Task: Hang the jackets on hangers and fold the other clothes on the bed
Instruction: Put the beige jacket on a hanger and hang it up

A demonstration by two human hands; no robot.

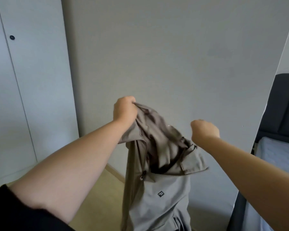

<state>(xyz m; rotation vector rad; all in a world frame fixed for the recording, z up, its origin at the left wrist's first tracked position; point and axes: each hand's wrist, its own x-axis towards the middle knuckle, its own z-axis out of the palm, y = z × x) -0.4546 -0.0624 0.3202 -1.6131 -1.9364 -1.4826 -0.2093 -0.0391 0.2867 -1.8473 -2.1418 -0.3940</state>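
Observation:
A grey-beige zip jacket (163, 189) with a small dark logo on its chest hangs in front of me, its hood and collar bunched at the top. My left hand (124, 110) grips the top edge of the hood and holds the jacket up. My right hand (204, 130) is a closed fist at the jacket's right collar; whether it holds fabric or a dark hanger part (177, 157) inside the collar is hidden behind the fist. The jacket's lower part runs out of view at the bottom.
A plain grey wall (173, 55) stands straight ahead. White wardrobe doors (32, 80) with a small round dark knob are on the left. A bed (274, 157) with a dark headboard and light mattress sits at the right edge. Light wooden floor shows below left.

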